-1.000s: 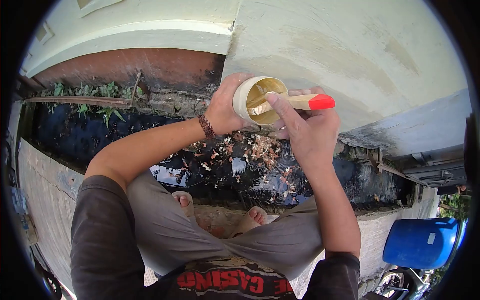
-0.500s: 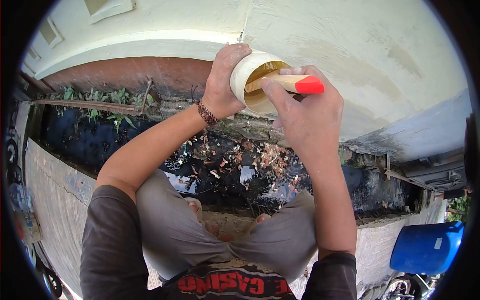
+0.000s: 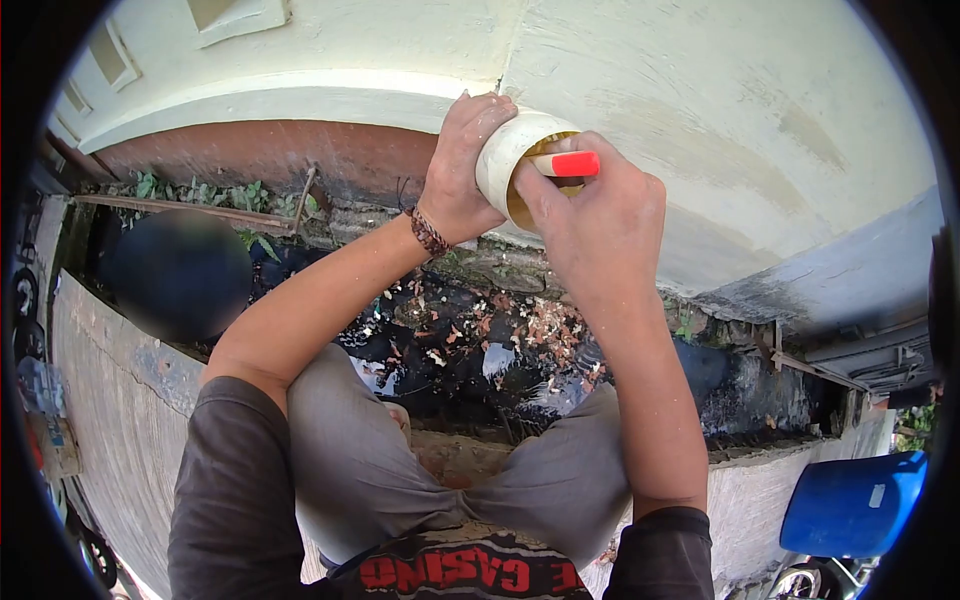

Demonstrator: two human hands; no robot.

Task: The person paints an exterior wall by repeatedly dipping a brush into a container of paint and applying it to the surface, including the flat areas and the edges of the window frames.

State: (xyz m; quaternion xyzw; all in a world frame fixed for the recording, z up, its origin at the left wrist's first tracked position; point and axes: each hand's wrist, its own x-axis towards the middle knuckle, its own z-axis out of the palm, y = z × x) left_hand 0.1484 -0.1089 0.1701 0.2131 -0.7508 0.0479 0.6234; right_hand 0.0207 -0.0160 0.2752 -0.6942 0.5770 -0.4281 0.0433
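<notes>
Wrapped around the side of a small cream paint tub (image 3: 505, 158) is my left hand (image 3: 462, 165), with a braided bracelet at its wrist. The tub is tipped so its open mouth faces right, showing a yellowish inside. My right hand (image 3: 610, 215) is closed on a paintbrush (image 3: 572, 164) with a pale wooden handle and a red end. Its fingers reach into the mouth of the tub. The bristles are hidden inside.
A cream wall (image 3: 680, 130) with rough beige patches rises just beyond the tub. Below runs a ditch of dark water (image 3: 430, 340) with floating scraps, between my knees and the wall. A blue barrel (image 3: 850, 505) stands at the lower right, near a motorbike wheel.
My right hand has pushed the paintbrush deeper into the tub, moving left; less of the handle shows. The tub and my left hand have shifted slightly right in view.
</notes>
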